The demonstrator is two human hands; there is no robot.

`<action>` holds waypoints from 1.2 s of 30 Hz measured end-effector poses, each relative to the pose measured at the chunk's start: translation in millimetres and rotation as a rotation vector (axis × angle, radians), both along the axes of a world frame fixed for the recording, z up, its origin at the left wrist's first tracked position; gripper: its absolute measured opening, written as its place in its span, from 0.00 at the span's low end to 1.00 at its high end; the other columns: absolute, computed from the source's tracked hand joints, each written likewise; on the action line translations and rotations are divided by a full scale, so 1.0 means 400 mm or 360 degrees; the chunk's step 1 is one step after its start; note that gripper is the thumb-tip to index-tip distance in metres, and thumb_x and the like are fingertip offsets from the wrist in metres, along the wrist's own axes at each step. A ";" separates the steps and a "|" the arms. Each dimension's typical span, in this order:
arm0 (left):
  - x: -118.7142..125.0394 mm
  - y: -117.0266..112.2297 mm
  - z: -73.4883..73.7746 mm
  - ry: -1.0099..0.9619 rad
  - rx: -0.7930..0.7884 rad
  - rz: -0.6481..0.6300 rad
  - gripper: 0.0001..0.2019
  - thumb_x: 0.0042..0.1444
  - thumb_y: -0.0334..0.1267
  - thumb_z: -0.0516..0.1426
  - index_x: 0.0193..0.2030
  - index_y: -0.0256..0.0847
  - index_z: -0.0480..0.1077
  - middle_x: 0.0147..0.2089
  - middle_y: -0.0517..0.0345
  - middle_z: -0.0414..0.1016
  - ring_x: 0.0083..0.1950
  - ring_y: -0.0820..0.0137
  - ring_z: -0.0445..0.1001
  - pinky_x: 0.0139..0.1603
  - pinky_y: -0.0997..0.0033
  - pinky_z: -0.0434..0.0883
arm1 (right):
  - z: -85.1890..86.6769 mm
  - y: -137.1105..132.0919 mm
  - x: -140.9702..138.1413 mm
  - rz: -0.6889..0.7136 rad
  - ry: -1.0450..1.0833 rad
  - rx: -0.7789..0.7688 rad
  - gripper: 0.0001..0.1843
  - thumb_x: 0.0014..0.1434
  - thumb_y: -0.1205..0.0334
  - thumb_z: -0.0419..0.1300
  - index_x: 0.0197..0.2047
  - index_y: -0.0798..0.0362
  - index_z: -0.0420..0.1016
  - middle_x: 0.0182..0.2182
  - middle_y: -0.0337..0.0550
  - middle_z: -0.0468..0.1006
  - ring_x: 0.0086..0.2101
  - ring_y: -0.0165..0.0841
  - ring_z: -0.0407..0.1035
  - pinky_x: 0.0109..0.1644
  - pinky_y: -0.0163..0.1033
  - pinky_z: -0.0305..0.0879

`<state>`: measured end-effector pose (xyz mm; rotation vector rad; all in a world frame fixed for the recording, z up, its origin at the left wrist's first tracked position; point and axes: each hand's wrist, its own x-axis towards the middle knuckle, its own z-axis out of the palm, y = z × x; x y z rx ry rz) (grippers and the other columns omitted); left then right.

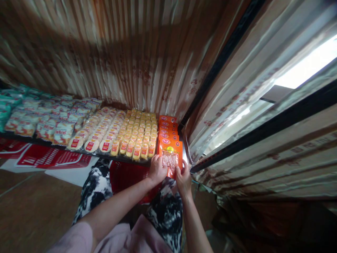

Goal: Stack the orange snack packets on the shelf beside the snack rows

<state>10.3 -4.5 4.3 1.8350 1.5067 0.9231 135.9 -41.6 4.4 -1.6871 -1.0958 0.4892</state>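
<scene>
Both hands hold the sides of the frontmost orange snack packet (171, 149), which has a clear window showing thin striped pieces. My left hand (158, 169) grips its lower left edge, fingers closed. On its lower right edge my right hand (183, 177) is closed, thumb near the front. Behind it, more orange packets (167, 123) overlap in a row running back towards the wall. Left of my left hand stand rows of small yellow wrapped cakes (137, 135) with red labels. The packets sit at the right end of a dark shelf (116, 157).
Farther left are round pale wrapped cakes (94, 131), white bread bags (63, 130) and green packets (6, 109). Red baskets (56, 156) stand below the shelf. Dark metal posts (223, 66) and corrugated plastic-like sheeting (118, 52) close in the back and right.
</scene>
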 end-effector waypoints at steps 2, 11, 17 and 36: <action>0.002 0.006 -0.005 0.0004 0.0003 0.0010 0.20 0.47 0.27 0.52 0.49 0.34 0.69 0.53 0.41 0.69 0.60 0.52 0.64 0.64 0.49 0.60 | -0.006 0.007 0.000 0.0003 -0.0002 -0.0020 0.32 0.55 0.46 0.52 0.57 0.58 0.66 0.48 0.55 0.75 0.48 0.43 0.69 0.52 0.49 0.65; 0.018 0.021 -0.029 0.0130 0.0028 0.0064 0.20 0.47 0.26 0.53 0.49 0.31 0.70 0.55 0.38 0.68 0.63 0.50 0.61 0.65 0.48 0.58 | -0.056 0.035 0.017 0.0045 -0.0138 -0.0017 0.27 0.54 0.49 0.52 0.50 0.58 0.71 0.45 0.55 0.76 0.46 0.43 0.70 0.55 0.52 0.63; 0.031 0.030 -0.044 0.0206 0.0084 0.0058 0.21 0.47 0.27 0.53 0.50 0.29 0.68 0.53 0.38 0.69 0.60 0.52 0.64 0.64 0.50 0.61 | -0.055 0.038 0.022 0.0078 -0.0453 -0.0049 0.23 0.57 0.51 0.49 0.46 0.57 0.74 0.39 0.53 0.76 0.41 0.41 0.70 0.49 0.48 0.66; 0.036 0.006 -0.043 0.0321 0.0118 0.0040 0.25 0.52 0.28 0.51 0.58 0.23 0.63 0.65 0.32 0.57 0.69 0.50 0.53 0.67 0.51 0.57 | -0.060 0.067 0.007 0.0019 -0.1094 -0.0073 0.18 0.58 0.58 0.47 0.42 0.55 0.75 0.41 0.51 0.75 0.43 0.40 0.65 0.50 0.44 0.56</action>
